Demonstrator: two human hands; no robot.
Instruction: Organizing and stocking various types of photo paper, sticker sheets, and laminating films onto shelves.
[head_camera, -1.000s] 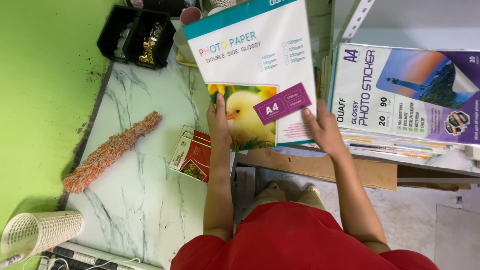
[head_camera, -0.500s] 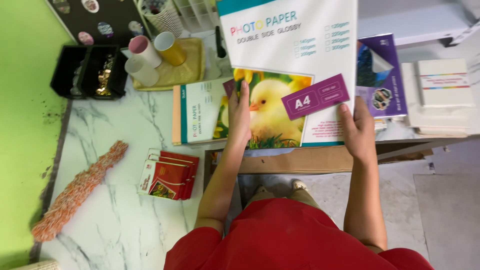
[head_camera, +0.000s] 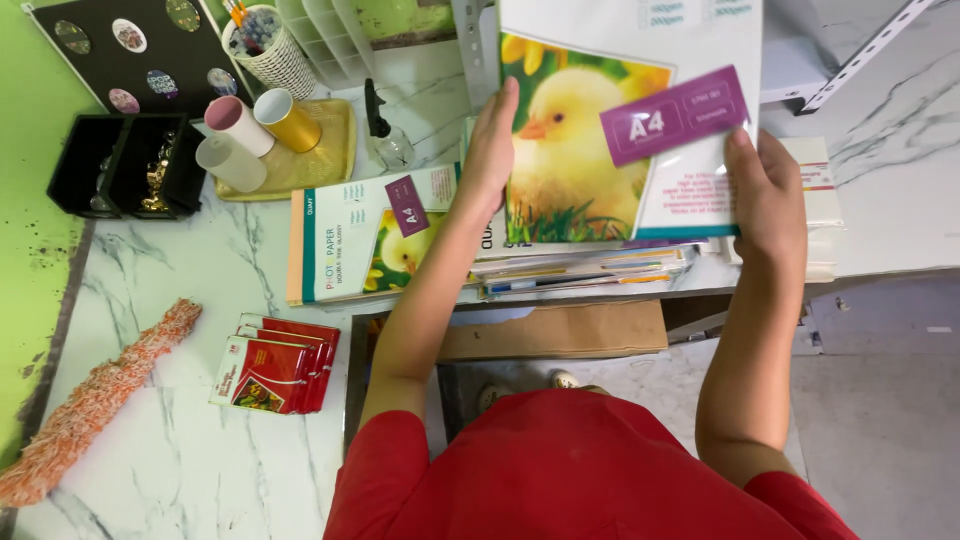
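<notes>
Both hands hold up a white pack of glossy paper with a yellow chick picture and a purple label. My left hand grips its left edge and my right hand grips its lower right corner. The pack hovers over a stack of paper packs and sheets at the counter's edge. A second pack of the same kind lies flat on the marble counter, just left of my left forearm.
Small red packets and a long orange fuzzy strip lie at the left. A yellow tray with paper cups, a black organiser, a small spray bottle and a pen holder stand farther back. A brown board sits under the counter.
The view has shifted right and nearer, with the pack now higher and partly cut off at the top. Both hands keep their hold on it.
</notes>
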